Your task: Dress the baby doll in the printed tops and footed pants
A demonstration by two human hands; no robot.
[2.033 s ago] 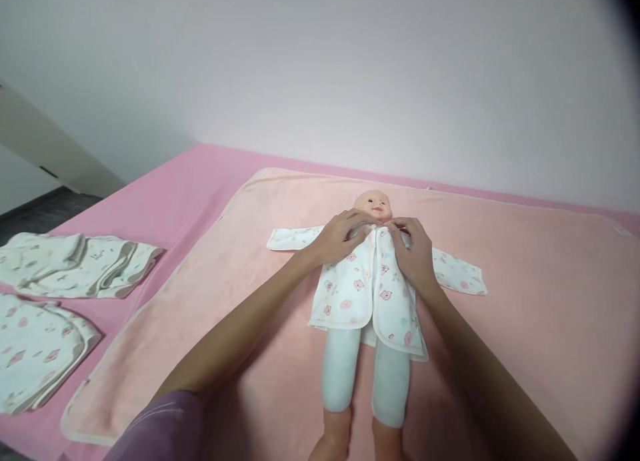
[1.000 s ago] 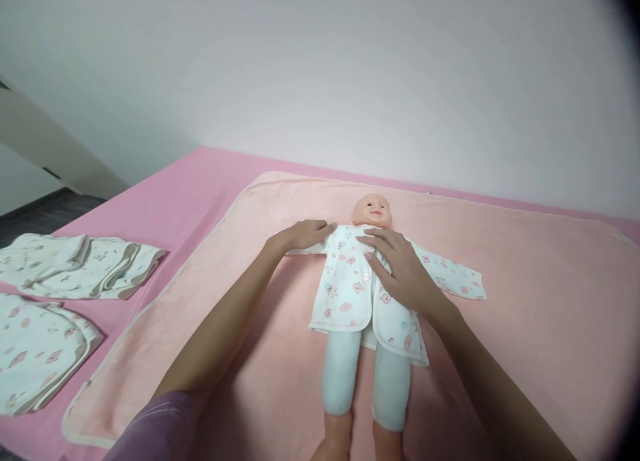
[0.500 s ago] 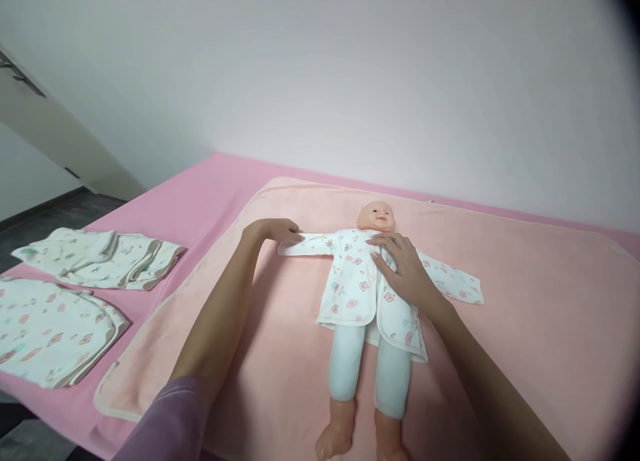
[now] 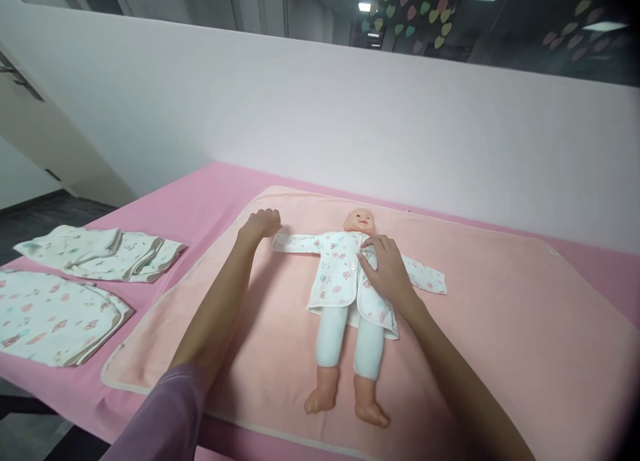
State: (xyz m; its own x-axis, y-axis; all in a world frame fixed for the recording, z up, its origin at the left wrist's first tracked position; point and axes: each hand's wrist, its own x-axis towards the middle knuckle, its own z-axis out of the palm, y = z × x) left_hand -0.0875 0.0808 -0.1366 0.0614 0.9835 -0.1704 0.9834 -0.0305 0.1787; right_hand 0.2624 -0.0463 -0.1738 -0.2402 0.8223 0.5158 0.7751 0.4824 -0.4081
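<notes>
Along a plain pale wall runs the surface, smooth and pink; higher up, dark glass carries pastel heart shapes, and grey floor shows at the far left. Over the surface lies a peach blanket, soft-looking, with rounded corners and pale edging, and on it the doll rests on its back. Its head and bare feet look smooth and hard, its legs are white and softly rounded, and its thin white jacket has a small pink print, the front panels parting at the hem. My right grip is loose, fingers spread over the jacket's chest. My left grip is curled just beside the end of the outstretched sleeve; I cannot tell whether it pinches anything. Folded printed garments lie flat beside the blanket
</notes>
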